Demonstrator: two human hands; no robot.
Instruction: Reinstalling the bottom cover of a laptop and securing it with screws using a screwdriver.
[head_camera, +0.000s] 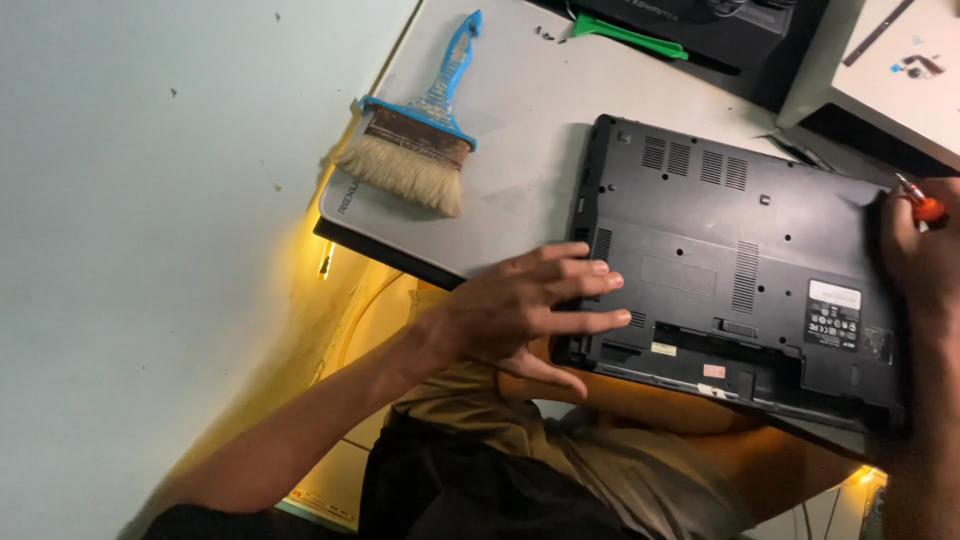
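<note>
A black laptop (720, 260) lies bottom side up, with vents, a label and an empty battery bay along its near edge. My left hand (525, 305) rests on its left edge, fingers spread flat on the casing. At the far right corner of the laptop, my right hand (915, 250) grips a small screwdriver with an orange-red handle (925, 205); its tip is hidden behind the hand.
A wide paintbrush with a blue handle (425, 135) lies on a closed silver laptop (500, 130) under and left of the black one. A green pry tool (625, 35) sits at the top. Another dark device and a white box are at the top right.
</note>
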